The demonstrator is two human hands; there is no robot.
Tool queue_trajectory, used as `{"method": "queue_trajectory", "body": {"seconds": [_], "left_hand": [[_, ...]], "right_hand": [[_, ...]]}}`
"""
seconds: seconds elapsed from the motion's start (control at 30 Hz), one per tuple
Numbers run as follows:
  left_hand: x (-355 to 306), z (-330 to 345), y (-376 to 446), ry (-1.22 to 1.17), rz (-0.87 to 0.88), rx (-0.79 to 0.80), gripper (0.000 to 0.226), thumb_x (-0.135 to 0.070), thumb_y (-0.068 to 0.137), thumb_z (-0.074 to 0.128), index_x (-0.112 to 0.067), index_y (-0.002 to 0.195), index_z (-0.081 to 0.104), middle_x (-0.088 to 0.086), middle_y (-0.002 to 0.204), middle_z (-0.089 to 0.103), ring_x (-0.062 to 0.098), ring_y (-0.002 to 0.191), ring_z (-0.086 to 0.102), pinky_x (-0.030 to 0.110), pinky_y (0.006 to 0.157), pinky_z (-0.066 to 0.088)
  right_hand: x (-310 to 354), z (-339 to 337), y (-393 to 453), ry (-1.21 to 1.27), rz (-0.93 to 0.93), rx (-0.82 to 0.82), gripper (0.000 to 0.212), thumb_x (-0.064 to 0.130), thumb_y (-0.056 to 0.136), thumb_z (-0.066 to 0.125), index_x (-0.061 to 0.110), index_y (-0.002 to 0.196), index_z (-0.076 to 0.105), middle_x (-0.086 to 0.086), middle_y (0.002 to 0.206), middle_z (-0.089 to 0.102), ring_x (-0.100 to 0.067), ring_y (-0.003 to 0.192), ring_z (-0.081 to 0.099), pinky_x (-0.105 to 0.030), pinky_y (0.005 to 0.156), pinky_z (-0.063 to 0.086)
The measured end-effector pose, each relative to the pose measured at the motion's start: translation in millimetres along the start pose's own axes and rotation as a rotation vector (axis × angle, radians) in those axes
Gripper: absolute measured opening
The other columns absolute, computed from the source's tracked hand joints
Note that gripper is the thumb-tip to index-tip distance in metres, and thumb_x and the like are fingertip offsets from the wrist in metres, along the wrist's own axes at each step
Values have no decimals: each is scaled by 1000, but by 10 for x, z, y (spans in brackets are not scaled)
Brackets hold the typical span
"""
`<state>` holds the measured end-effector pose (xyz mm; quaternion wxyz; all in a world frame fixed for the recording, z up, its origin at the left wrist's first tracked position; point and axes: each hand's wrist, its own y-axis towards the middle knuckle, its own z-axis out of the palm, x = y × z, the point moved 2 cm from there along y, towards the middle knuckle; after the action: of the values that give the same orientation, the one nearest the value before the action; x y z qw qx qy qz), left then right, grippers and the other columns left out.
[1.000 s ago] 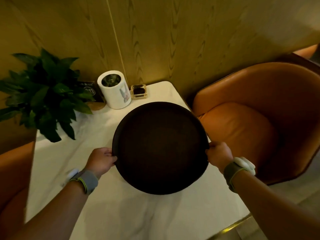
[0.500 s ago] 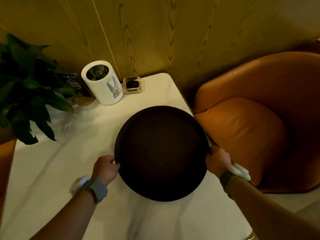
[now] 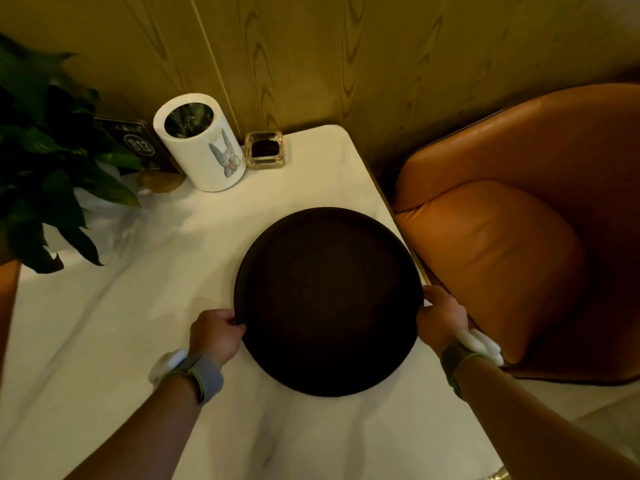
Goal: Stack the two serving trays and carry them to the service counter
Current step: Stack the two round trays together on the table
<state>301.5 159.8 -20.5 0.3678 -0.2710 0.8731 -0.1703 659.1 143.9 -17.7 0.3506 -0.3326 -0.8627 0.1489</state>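
A round dark brown serving tray (image 3: 329, 299) is over the right part of a white marble table (image 3: 104, 323). My left hand (image 3: 216, 334) grips its left rim and my right hand (image 3: 441, 318) grips its right rim. Only one tray surface shows from above; I cannot tell whether a second tray lies under it. Both wrists wear grey-green bands with white devices.
At the table's back stand a white cylindrical holder with a rabbit picture (image 3: 201, 147), a small glass dish (image 3: 265, 150), a dark B13 sign (image 3: 138, 145) and a leafy plant (image 3: 45, 161). An orange leather armchair (image 3: 519, 237) is close on the right. A wood-panel wall lies behind.
The view has shifted right and closer to the table. The tray now sits lower and further right in the frame, still held by both hands at its rim.
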Motion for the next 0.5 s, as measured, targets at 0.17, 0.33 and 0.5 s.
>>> {"method": "queue_trajectory", "body": {"seconds": [0.17,0.33,0.5], "left_hand": [[51,6,203,-136,-23,65,9,-32,72,67,-24,71,72,9,79,74,31,81,68,45,81,55],[330,132,632,-282,-85,104,10,-29,69,63,-23,66,71,15,86,73,35,87,68,56,85,53],[124,82,554,-236,-86,145,16,-1,78,62,-15,71,67,20,88,70,36,87,67,54,85,53]], "right_hand": [[34,-44,70,167,71,60,49,9,92,56,19,139,49,-5,139,56,-29,112,62,-42,92,55],[33,-46,162,236,138,91,43,7,94,52,19,136,53,-3,127,59,-23,103,59,-33,86,51],[24,-51,257,276,196,101,39,0,91,52,18,125,59,0,102,60,-22,90,61,-35,80,55]]}}
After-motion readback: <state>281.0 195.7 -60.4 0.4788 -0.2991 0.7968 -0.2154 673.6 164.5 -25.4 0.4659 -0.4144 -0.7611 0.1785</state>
